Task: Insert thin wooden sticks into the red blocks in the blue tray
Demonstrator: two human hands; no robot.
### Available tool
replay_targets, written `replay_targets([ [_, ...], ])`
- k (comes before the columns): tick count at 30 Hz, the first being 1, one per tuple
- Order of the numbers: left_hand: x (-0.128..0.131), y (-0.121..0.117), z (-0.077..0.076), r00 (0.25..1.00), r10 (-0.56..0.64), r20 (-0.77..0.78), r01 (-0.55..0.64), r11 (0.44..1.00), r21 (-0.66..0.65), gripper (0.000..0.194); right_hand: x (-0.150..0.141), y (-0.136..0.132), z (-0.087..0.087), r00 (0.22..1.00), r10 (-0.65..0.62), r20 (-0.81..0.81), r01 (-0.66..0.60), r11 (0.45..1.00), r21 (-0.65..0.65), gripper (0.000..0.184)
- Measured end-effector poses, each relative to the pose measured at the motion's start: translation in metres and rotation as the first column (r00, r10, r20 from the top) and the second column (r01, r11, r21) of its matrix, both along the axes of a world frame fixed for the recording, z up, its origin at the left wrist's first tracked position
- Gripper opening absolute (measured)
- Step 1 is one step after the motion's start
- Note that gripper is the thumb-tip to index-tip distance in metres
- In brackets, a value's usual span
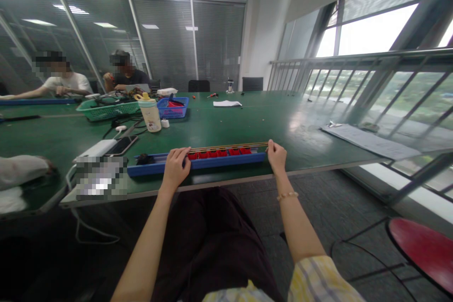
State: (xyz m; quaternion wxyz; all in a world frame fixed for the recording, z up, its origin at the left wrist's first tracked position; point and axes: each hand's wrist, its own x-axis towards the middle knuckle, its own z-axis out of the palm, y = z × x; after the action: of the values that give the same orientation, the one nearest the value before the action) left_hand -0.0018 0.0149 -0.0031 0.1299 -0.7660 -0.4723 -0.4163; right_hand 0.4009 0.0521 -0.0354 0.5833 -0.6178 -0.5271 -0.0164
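A long narrow blue tray (pixel 219 163) lies along the near edge of the green table (pixel 247 122). Several red pieces (pixel 219 153) sit in a row inside it, with thin wooden strips (pixel 230 146) along its far side. My left hand (pixel 175 167) rests on the tray's middle left, fingers curled over the rim and touching the red pieces. My right hand (pixel 276 155) grips the tray's right end, fingers closed on the strips' tips.
A phone (pixel 122 145) and a white power strip (pixel 95 149) lie left of the tray. Farther back stand a cream bottle (pixel 150 113), a blue basket (pixel 173 107) and a green basket (pixel 106 110). Two people sit at the far left. Papers (pixel 368 140) lie right; a red stool (pixel 421 250) stands at the lower right.
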Motion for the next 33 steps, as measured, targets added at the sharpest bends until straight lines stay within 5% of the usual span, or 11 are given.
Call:
replay_targets([
  [14, 0.0002, 0.0009, -0.0016, 0.999, 0.052, 0.009, -0.052, 0.998, 0.037, 0.036, -0.0017, -0.0001, 0.0004, 0.998, 0.003, -0.057, -0.002, 1.0, 0.014, 0.064],
  [33, -0.0039, 0.0033, -0.005, 0.978, 0.196, 0.07, -0.201, 0.977, 0.073, 0.035, -0.0006, 0.0005, 0.004, 0.946, 0.317, -0.075, -0.318, 0.948, -0.011, 0.055],
])
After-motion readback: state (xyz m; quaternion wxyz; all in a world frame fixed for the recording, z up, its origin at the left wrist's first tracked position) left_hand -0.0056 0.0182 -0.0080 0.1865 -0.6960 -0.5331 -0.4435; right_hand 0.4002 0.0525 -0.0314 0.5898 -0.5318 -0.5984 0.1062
